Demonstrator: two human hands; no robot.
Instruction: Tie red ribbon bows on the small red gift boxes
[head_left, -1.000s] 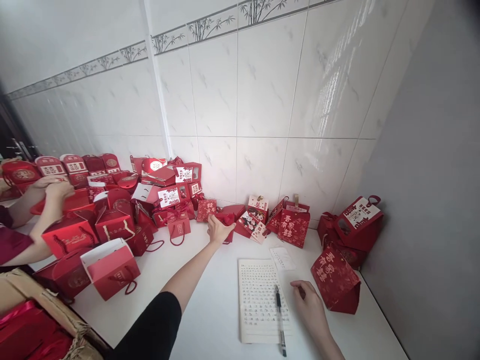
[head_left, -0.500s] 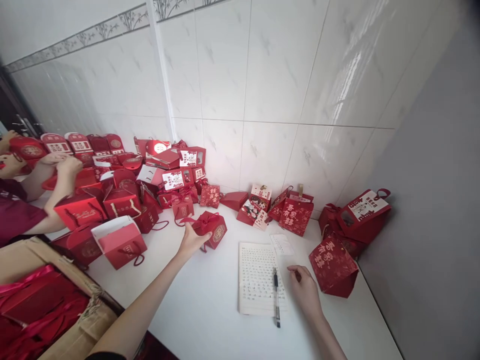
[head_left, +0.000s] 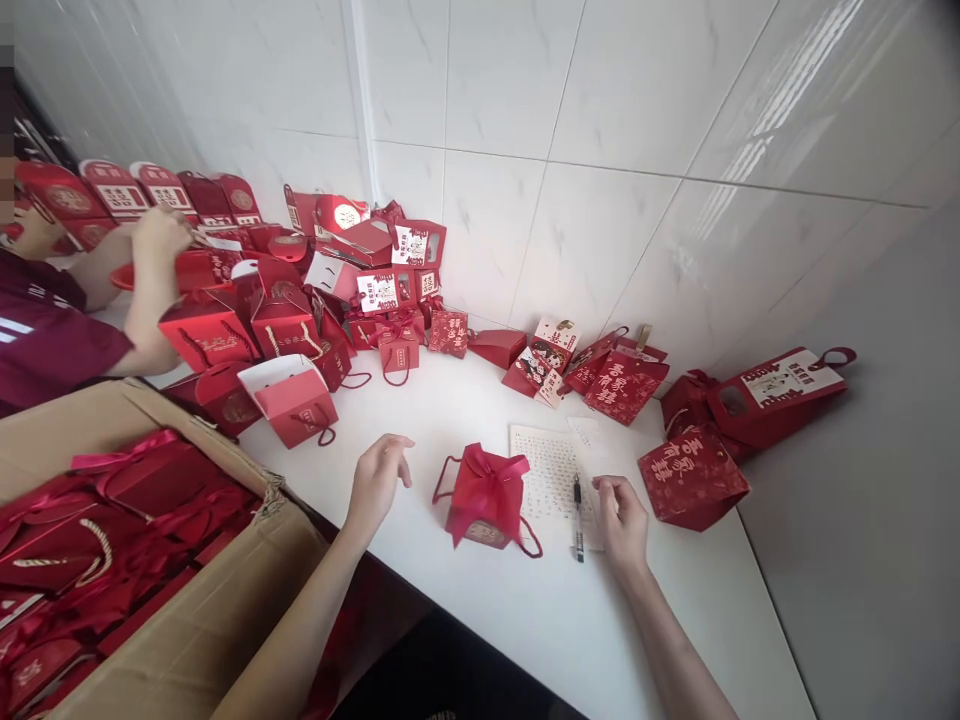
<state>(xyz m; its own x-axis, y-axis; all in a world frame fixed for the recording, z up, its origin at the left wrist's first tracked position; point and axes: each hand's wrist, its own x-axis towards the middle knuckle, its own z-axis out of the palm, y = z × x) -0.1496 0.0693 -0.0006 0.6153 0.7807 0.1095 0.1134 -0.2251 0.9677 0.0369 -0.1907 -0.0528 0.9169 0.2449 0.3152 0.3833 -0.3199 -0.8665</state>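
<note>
A red gift box with a ribbon bow and rope handles stands on the white table, overlapping the left edge of a handwritten sheet. To its left, my left hand hovers apart from it, thumb and fingers spread and holding nothing. My right hand rests with curled fingers at the sheet's right side, nothing seen in it. Between the sheet's writing and that hand lies a black pen. A patterned red box sits just right of my right hand.
Many red gift boxes crowd the table's left and back, a pale-flapped one nearest. A cardboard carton full of red boxes stands at lower left. Another person's arm works at far left. A tiled wall closes the back.
The bowed red box has come from the back left to beside the sheet, and my left hand has let go of it. My view has tilted down. My right hand stays by the pen.
</note>
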